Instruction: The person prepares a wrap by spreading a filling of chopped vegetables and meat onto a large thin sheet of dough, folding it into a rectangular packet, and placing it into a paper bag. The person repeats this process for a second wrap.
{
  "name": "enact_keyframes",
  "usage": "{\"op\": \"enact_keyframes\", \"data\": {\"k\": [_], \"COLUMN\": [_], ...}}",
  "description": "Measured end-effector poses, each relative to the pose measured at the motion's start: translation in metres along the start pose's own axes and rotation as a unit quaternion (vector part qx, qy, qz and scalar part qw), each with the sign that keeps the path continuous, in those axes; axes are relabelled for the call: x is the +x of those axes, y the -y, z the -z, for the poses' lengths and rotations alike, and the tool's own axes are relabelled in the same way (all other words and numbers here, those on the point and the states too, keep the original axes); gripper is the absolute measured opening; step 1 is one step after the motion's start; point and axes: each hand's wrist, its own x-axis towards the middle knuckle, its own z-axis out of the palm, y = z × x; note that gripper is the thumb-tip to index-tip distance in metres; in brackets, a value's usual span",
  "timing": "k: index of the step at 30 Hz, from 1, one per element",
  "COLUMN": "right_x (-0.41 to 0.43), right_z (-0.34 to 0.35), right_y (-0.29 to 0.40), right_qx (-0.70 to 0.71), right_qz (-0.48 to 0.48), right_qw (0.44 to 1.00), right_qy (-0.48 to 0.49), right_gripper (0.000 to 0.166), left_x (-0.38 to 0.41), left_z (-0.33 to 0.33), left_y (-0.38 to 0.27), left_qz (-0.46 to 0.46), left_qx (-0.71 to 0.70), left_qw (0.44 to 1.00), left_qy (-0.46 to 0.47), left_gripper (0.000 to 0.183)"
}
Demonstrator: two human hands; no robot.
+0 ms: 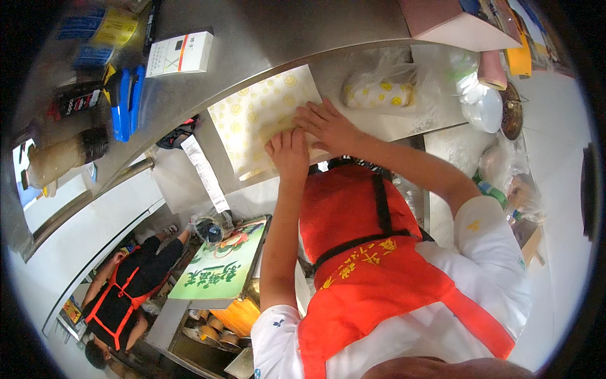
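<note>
A sheet of wrapping paper (251, 111) printed with yellow smiley faces lies on the steel worktop in front of me. My left hand (289, 154) curls its fingers over the near part of the sheet. Beside it, my right hand (329, 125) bends over the sheet's right side, thumb tucked low near the close edge. Both hands grip the paper there; whatever lies under the fingers is hidden. To the right, a roll wrapped in the same smiley paper (381, 94) sits inside a clear plastic bag (419, 78).
Above runs a steel shelf (293, 28) holding a white box (180, 54) and a blue-handled tool (124, 104). A paper receipt (204, 173) hangs at left. Bowls (483, 109) stand right. A co-worker (128, 289) in a red apron is at lower left, beyond a green sign board (222, 265).
</note>
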Motion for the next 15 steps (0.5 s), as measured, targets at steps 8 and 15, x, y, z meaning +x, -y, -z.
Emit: {"op": "enact_keyframes", "data": {"k": [8, 15], "right_x": [0.005, 0.051], "right_z": [-0.035, -0.022], "right_y": [-0.001, -0.026], "right_qx": [0.02, 0.121], "right_qz": [-0.028, -0.079], "right_qw": [0.992, 0.99], "right_qy": [-0.123, -0.007], "right_gripper": [0.039, 0.023], "left_x": [-0.002, 0.024], "left_z": [0.022, 0.017], "left_y": [0.037, 0.113], "left_qz": [-0.02, -0.097], "left_qx": [0.022, 0.181], "left_qw": [0.999, 0.966], "left_qy": [0.045, 0.157], "left_gripper": [0.018, 0.021]}}
